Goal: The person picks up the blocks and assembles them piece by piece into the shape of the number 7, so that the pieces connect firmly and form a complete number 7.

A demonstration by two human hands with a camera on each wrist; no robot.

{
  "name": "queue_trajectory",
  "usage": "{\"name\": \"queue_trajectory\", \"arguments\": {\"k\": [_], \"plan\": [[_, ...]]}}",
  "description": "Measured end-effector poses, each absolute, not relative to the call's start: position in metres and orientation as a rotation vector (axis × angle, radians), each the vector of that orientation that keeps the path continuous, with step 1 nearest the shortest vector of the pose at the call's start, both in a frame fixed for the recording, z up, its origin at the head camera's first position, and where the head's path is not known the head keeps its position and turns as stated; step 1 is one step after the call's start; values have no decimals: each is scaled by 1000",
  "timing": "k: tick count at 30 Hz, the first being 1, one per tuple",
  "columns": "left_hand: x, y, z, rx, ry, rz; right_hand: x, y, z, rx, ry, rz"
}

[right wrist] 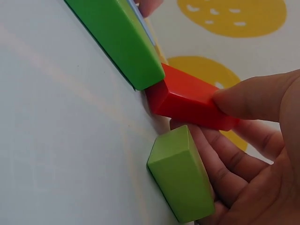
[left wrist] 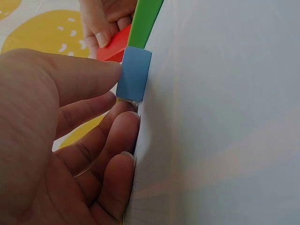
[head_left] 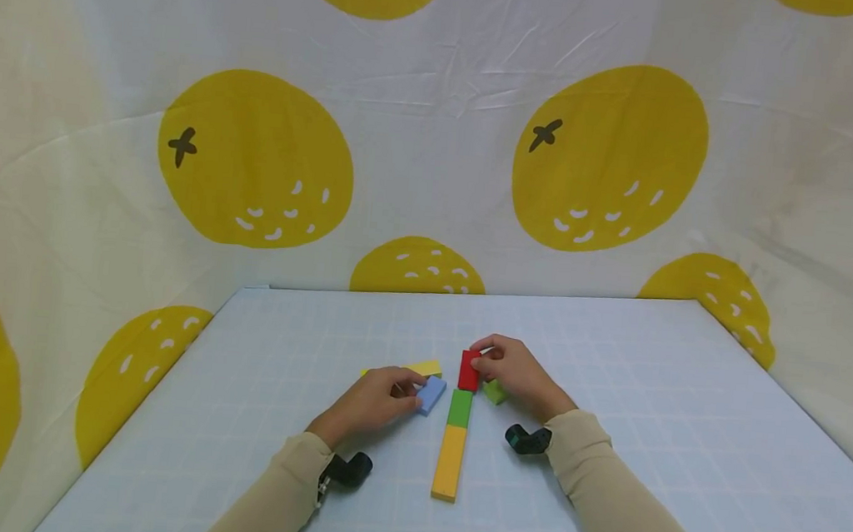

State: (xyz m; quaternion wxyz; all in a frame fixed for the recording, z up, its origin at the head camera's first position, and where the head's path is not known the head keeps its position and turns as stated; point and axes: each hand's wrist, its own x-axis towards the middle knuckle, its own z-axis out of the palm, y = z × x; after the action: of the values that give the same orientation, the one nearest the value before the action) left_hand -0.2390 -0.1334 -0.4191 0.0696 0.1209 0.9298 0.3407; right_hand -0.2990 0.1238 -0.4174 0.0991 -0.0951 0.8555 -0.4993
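Note:
A blue block (head_left: pixel 430 395) is pinched between the thumb and fingers of my left hand (head_left: pixel 374 404), left of a line of blocks. My right hand (head_left: pixel 519 373) grips a red block (head_left: pixel 469 370) at the far end of that line, thumb on one face and fingers on the other. The line runs toward me: a green block (head_left: pixel 460 408) touches or nearly touches the red one, then comes an orange-yellow block (head_left: pixel 448 464). Beside the right fingers lies a light green block (right wrist: pixel 180 176). A yellow block (head_left: pixel 426 368) lies behind the left hand, partly hidden by it.
The blocks lie on a white table (head_left: pixel 615 356) with a faint grid. Behind it hangs a white cloth (head_left: pixel 435 158) printed with large yellow fruit. A small black device (head_left: pixel 528 439) sits at the right wrist, another (head_left: pixel 350 469) at the left.

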Motion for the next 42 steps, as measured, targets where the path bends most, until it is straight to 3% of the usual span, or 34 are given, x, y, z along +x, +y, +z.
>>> {"name": "queue_trajectory", "arguments": {"k": [42], "plan": [[-238,-120,-420,227,2903,883,-296,119,-425,-393,2772,-1260]]}}
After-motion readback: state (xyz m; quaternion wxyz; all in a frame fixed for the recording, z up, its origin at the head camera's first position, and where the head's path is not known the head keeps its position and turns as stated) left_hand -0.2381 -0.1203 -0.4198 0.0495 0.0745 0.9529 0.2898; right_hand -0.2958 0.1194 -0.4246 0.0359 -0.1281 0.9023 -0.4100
